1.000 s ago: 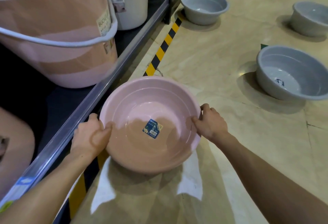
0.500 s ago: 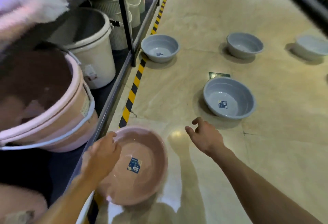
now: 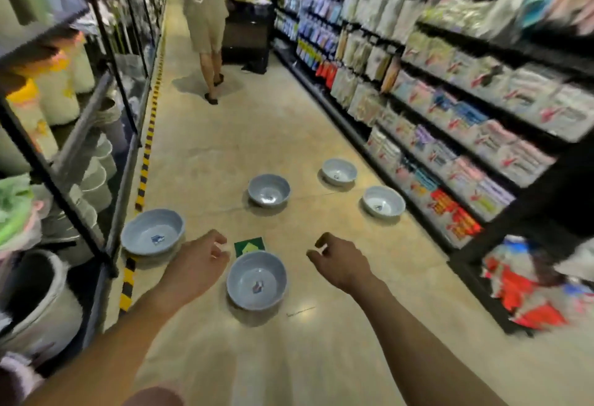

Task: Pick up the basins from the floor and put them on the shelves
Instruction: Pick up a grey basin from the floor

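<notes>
Several grey-blue basins stand on the aisle floor. The nearest basin (image 3: 256,280) lies between my two hands. Another basin (image 3: 153,232) sits by the left shelf's foot, and further ones stand at mid aisle (image 3: 269,190) and near the right shelving (image 3: 383,201), (image 3: 339,171). My left hand (image 3: 196,264) hovers just left of the nearest basin, fingers loosely curled, holding nothing. My right hand (image 3: 340,261) hangs to its right, also empty with fingers apart. A pink rounded shape (image 3: 151,397), perhaps the pink basin, shows at the bottom edge.
The left shelf unit (image 3: 80,148) holds white buckets and bins; a yellow-black strip (image 3: 143,177) runs along its base. The right shelving (image 3: 450,122) carries packaged goods. A person (image 3: 205,19) walks away down the aisle. A green floor marker (image 3: 250,245) lies beyond the nearest basin.
My left hand has let go of the pink basin, and both hands are now empty. My view has lifted from the low shelf toward the aisle and the grey basins.
</notes>
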